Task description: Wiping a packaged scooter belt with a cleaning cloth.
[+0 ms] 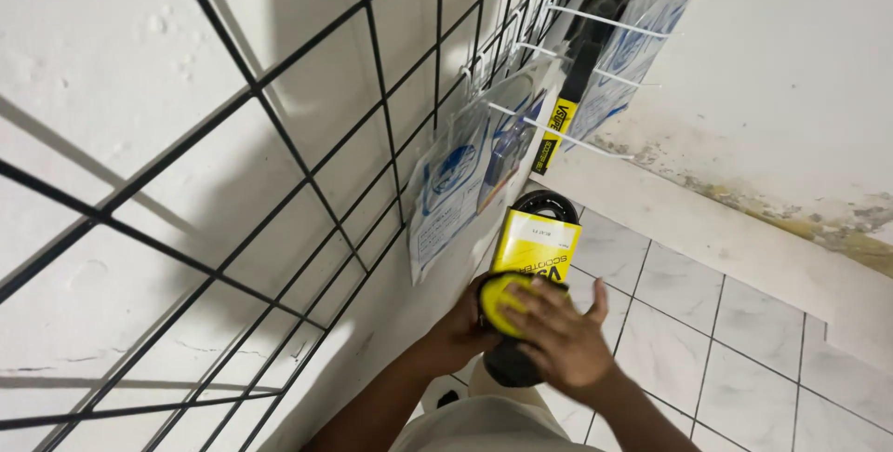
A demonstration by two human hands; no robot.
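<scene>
I hold a black rubber belt in a yellow cardboard sleeve (532,245) low down, close to the wall. My left hand (465,326) grips the belt from the left side, fingers wrapped around its near end. My right hand (558,336) lies over the near yellow end (498,301) with fingers spread across it. The far loop of the belt (549,203) pokes out beyond the sleeve.
A black wire grid panel (307,182) leans against the white wall on the left. White hooks on it carry clear packets with blue and white cards (460,178) and another black belt with a yellow label (567,103). White floor tiles (707,322) lie below right.
</scene>
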